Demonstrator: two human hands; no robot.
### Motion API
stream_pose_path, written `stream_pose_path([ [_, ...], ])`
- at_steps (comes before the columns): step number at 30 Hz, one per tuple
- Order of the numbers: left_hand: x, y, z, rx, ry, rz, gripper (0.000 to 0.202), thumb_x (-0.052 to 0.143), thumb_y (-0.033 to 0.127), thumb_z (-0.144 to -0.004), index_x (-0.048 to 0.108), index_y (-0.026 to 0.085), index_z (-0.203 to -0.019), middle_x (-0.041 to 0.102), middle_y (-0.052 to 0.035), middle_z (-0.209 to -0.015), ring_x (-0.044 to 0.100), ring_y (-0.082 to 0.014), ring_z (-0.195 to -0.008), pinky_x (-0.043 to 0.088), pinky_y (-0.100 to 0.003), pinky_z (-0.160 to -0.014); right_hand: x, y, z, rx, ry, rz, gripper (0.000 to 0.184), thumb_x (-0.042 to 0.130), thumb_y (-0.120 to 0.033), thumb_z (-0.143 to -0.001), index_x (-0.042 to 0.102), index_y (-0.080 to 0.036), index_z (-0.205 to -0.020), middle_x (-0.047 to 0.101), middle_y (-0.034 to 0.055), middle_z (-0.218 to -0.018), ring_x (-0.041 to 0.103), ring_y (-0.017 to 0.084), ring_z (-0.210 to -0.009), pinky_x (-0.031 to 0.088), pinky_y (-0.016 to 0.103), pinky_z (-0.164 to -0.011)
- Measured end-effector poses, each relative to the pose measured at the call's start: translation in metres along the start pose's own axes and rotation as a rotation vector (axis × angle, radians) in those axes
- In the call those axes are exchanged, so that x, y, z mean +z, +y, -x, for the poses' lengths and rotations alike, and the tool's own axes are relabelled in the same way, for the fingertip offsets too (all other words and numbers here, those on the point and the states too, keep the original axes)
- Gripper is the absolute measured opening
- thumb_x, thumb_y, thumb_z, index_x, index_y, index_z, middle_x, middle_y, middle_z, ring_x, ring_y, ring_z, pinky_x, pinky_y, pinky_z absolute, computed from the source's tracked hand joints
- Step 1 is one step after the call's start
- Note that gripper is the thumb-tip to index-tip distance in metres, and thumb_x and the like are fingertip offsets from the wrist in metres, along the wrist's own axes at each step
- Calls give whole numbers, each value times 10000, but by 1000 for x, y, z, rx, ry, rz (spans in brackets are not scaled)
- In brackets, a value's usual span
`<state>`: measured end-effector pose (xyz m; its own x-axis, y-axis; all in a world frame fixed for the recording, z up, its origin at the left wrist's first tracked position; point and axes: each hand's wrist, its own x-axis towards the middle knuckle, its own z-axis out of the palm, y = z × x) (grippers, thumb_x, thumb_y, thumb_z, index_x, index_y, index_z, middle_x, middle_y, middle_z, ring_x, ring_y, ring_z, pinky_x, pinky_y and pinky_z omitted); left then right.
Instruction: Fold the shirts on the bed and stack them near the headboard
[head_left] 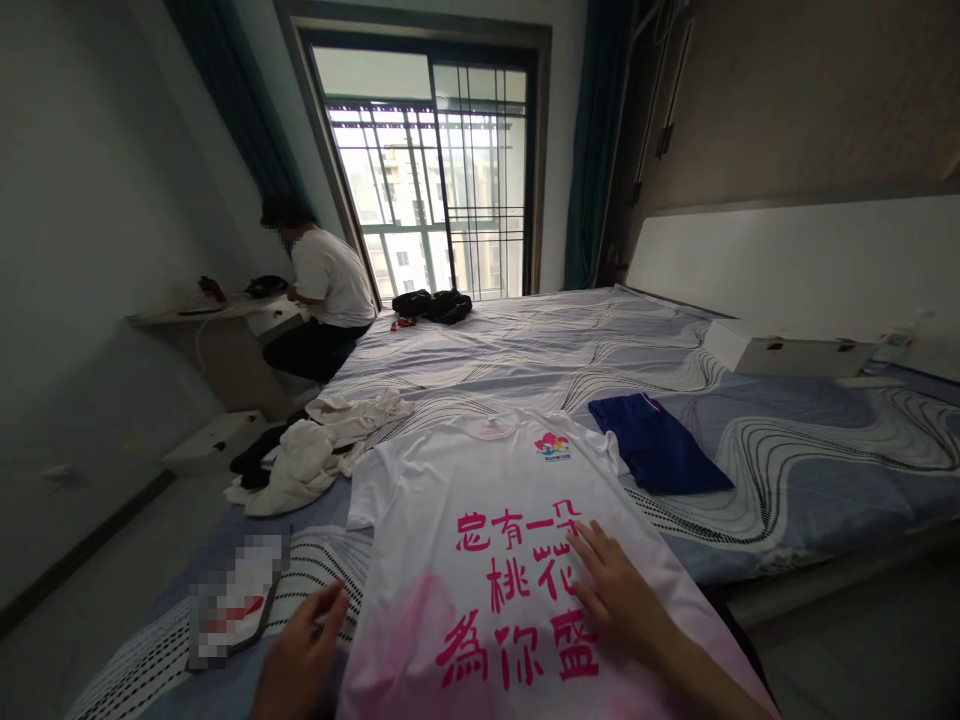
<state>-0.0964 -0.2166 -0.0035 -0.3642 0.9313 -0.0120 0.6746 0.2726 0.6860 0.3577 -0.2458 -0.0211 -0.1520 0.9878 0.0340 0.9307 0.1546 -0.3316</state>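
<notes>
- Left hand (pixel 300 650): just beside the T-shirt (pixel 420 500), fingers loosely curled and partly open, nothing seen in their hold.
- Right hand (pixel 611 585): forearm slanting in from lower right; palm down on the T-shirt, fingers extended, slightly spread, pointing up-left, gripping nothing.
- T-shirt, white and pink: spread front up on the bed (pixel 525 355), long axis running away from the viewer, neckline far, near end cut off.
- Pink writing (pixel 510 575), upright to the viewer: "总有一朵 / 桃花 / 為你盛".
- Chest logo (pixel 553 447): its lettering too small to read.
- Dark blue garment (pixel 660 445): beside the right sleeve.
</notes>
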Motion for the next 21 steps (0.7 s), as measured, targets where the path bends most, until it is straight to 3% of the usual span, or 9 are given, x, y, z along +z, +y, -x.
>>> stream_pose_path([
  [3, 30, 25, -64, 112, 219, -157, 645, 373, 531, -815, 633, 58, -1168, 648, -243, -1227, 566, -351, -1227, 423, -470, -1076, 10, -20, -71, -5, -93, 56, 655, 354, -515, -975, 323, -237, -1568, 161, 58, -1669, 67, 301, -1540, 78, 528, -1224],
  [6, 53, 43, -111, 3, 326, -280, 747, 355, 581, -838, 613, -21, -1197, 606, -318, -1224, 506, -407, -1258, 369, -535, -1078, 15, -13, -115, 65, -91, 90, 658, 308, -548, -992, 260, -270, -1586, 95, 40, -1679, 25, 300, -1542, 13, 547, -1213],
  [8, 61, 50, -130, -68, 355, -272, 828, 448, 673, -773, 614, -4, -1218, 572, -333, -1259, 487, -455, -1251, 370, -573, -1043, 17, -4, -132, 93, -70, 103, 650, 306, -537, -996, 238, -282, -1591, 84, 38, -1682, 19, 296, -1542, -5, 548, -1207],
  [10, 64, 51, -143, -133, 362, -198, 779, 567, 677, -691, 652, 76, -1180, 555, -310, -1306, 465, -493, -1256, 359, -616, -1021, 19, 2, -141, 105, -46, 111, 651, 319, -536, -994, 229, -295, -1592, 91, 37, -1683, 21, 299, -1541, -11, 548, -1203],
  [13, 63, 46, -158, -182, 333, -54, 507, 618, 546, -697, 695, 163, -1021, 633, -249, -1222, 522, -488, -1197, 368, -645, -989, 22, 4, -145, 115, -19, 119, 648, 320, -536, -993, 235, -300, -1591, 113, 38, -1682, 37, 301, -1539, -2, 543, -1201],
  [16, 60, 42, -171, -171, 340, 66, 362, 580, 421, -749, 676, 161, -982, 690, -198, -1067, 610, -408, -1087, 447, -562, -942, 24, 4, -146, 116, -5, 121, 648, 334, -528, -990, 236, -303, -1590, 110, 33, -1683, 42, 297, -1539, -2, 537, -1203],
  [18, 59, 43, -178, -176, 368, 171, 357, 574, 347, -757, 646, 143, -1041, 695, -165, -1027, 642, -347, -1031, 495, -493, -901, 23, 3, -145, 119, -6, 118, 649, 345, -520, -988, 236, -303, -1590, 110, 32, -1683, 46, 295, -1538, -2, 535, -1203],
  [21, 59, 48, -187, -177, 383, 347, 515, 609, 266, -741, 547, 115, -1229, 706, -102, -943, 686, -266, -884, 555, -413, -784, 22, 3, -145, 123, -2, 124, 650, 349, -513, -986, 235, -302, -1590, 113, 32, -1684, 51, 293, -1537, 0, 534, -1202],
])
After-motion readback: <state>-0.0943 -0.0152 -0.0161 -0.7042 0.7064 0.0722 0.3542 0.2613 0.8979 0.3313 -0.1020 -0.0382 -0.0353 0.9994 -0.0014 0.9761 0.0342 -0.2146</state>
